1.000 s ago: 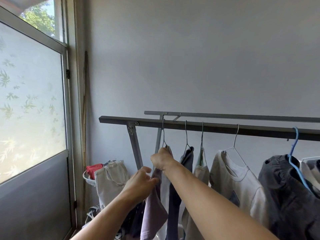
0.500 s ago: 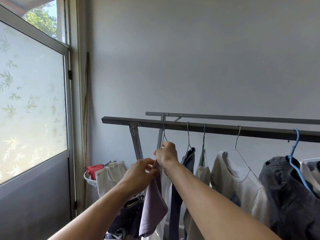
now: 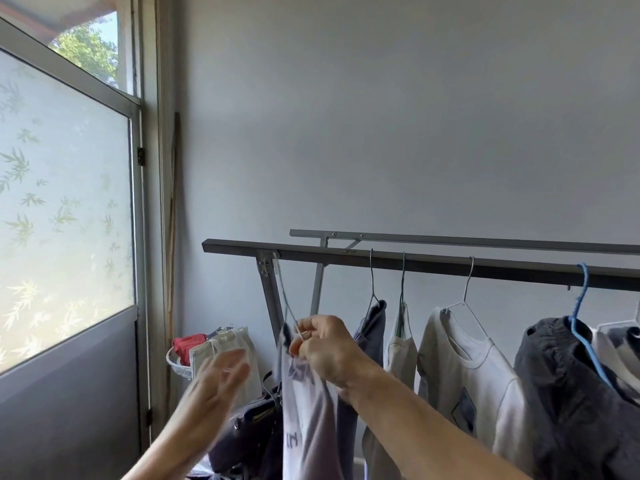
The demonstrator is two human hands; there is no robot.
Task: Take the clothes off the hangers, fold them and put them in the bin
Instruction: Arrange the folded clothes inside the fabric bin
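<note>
- Lilac cotton, soft and light by the look of it: the printed T-shirt [image 3: 308,420] hangs limp from a thin wire hanger [image 3: 290,311] near the left end of the drying rail [image 3: 433,263], just beside a dark blue garment [image 3: 375,327].
- The right hand [image 3: 327,351] grips the shirt's neck and the hanger wire together, its fingers [image 3: 304,336] curled round both.
- The left hand [image 3: 221,382] hovers near the shirt's left side, blurred, fingers straight and spread, holding nothing.
- Whether the hook sits on the rail I cannot tell; the wire blurs near the bracket.
- My judgement on handling: the cloth will sag and bunch, so take it by the collar or a shoulder seam. The springy wire may snag the neck opening, so ease one shoulder off at a time.
- A white laundry basket [image 3: 175,360], likely the bin, stands low by the door frame, well apart to the left, with red and cream cloth in it.
</note>
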